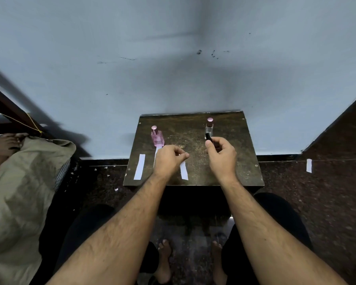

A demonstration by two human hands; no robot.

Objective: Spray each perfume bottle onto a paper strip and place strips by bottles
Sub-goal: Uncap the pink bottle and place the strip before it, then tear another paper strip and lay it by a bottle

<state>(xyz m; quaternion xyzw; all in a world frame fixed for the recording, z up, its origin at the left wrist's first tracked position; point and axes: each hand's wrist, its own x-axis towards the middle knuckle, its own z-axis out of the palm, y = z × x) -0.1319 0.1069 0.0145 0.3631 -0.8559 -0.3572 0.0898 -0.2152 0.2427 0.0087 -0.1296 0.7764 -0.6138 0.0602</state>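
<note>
The left hand [170, 159] pinches a paper strip [184, 170] whose long axis runs back toward the person. The right hand [221, 156] grips a small dark bottle [208, 137], nozzle end up, just right of the strip's held end. A clear bottle [209, 128] stands right behind it on the tabletop [193, 130]; a pink bottle [157, 137] stands beyond the left hand.

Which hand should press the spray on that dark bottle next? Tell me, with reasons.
Probably the right hand: its fingers already grip the dark bottle, thumb near the top. The left hand pinches a paper strip beside it.
</note>
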